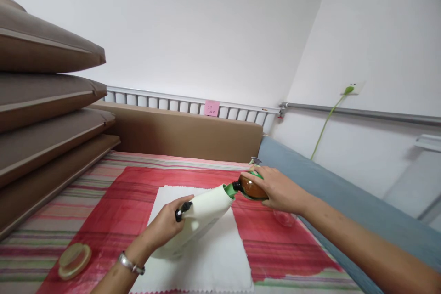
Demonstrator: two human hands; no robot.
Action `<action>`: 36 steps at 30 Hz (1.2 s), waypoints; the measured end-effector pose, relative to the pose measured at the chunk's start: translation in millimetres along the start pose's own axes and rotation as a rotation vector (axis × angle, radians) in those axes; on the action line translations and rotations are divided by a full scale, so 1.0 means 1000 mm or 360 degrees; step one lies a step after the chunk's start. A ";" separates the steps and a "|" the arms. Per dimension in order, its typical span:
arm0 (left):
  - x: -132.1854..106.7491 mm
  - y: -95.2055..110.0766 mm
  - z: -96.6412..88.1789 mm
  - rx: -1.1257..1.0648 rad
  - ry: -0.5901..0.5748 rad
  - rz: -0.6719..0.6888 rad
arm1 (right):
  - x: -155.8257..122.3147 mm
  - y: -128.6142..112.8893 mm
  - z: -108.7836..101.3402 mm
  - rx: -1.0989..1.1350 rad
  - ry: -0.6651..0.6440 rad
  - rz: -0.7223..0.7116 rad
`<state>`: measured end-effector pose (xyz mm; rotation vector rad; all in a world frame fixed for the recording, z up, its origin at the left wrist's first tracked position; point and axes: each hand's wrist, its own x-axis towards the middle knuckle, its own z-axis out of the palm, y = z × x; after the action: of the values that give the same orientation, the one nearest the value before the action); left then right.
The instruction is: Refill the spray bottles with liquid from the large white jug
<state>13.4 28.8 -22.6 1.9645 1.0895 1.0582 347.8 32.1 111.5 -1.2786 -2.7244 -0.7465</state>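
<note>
My left hand [168, 218] is wrapped round a tall white cylindrical container [206, 209], which leans up to the right over a white cloth [227, 257]. A small black piece [183, 211] shows at my left thumb; I cannot tell whether it is part of the container. Inside the container's mouth is green [230, 190]. My right hand [275, 188] grips a brown bottle [254, 187] with a green label, tipped to the left. Its black neck is at the green mouth. Any liquid flowing is not visible.
The cloth lies on a red plastic sheet [103, 220] over striped fabric. A round pale lid [75, 261] is at lower left, a clear pinkish object [285, 217] below my right wrist. Brown cushions [51, 92] are stacked left; a blue padded edge [292, 165] runs along the right.
</note>
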 end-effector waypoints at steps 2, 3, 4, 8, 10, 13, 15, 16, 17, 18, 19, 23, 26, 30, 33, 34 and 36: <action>0.000 0.001 0.000 0.0013 0.0005 0.0004 | 0.002 0.000 -0.002 -0.0005 -0.0041 -0.0003; 0.000 0.001 0.000 0.0017 0.0007 0.0003 | 0.002 0.000 -0.003 -0.0007 -0.0061 -0.0004; 0.000 0.001 0.000 0.0019 0.0009 0.0001 | 0.003 0.000 -0.004 -0.0011 -0.0077 -0.0004; 0.002 0.000 0.001 0.0013 0.0013 0.0001 | 0.006 -0.002 -0.009 -0.0039 -0.0129 -0.0007; 0.003 0.000 0.001 0.0006 0.0014 0.0003 | 0.008 -0.003 -0.011 -0.0062 -0.0145 -0.0011; 0.003 0.001 0.001 -0.0001 0.0006 -0.0006 | 0.010 -0.004 -0.013 -0.0107 -0.0163 -0.0021; 0.002 0.002 0.001 0.0005 0.0005 -0.0011 | 0.012 -0.005 -0.014 -0.0144 -0.0177 -0.0027; 0.002 0.002 0.000 0.0008 0.0009 -0.0011 | 0.013 -0.005 -0.015 -0.0164 -0.0185 -0.0032; 0.002 0.003 0.000 0.0008 0.0013 -0.0011 | 0.013 -0.006 -0.016 -0.0185 -0.0194 -0.0037; 0.002 0.003 0.000 0.0005 0.0015 -0.0010 | 0.014 -0.006 -0.017 -0.0207 -0.0205 -0.0044; 0.002 0.003 0.000 -0.0001 0.0011 -0.0010 | 0.015 -0.007 -0.018 -0.0230 -0.0215 -0.0052; 0.002 0.003 0.000 0.0009 -0.0006 0.0004 | 0.020 -0.009 -0.021 -0.0340 -0.0251 -0.0087; 0.002 0.002 0.001 0.0018 0.0003 0.0011 | 0.025 -0.013 -0.024 -0.0429 -0.0279 -0.0117; 0.002 0.003 0.001 0.0001 0.0014 0.0016 | 0.031 -0.020 -0.034 -0.0540 -0.0334 -0.0141; 0.002 0.004 0.000 0.0010 0.0003 0.0011 | 0.036 -0.026 -0.042 -0.0613 -0.0374 -0.0158; 0.001 0.004 0.000 0.0015 0.0003 0.0009 | 0.037 -0.029 -0.044 -0.0634 -0.0385 -0.0163; 0.001 0.004 0.000 0.0014 0.0000 0.0003 | 0.041 -0.034 -0.048 -0.0674 -0.0406 -0.0167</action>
<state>15.8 28.1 -18.9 1.9729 1.0943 1.0565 288.5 22.1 149.5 -1.3935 -2.9574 -1.3139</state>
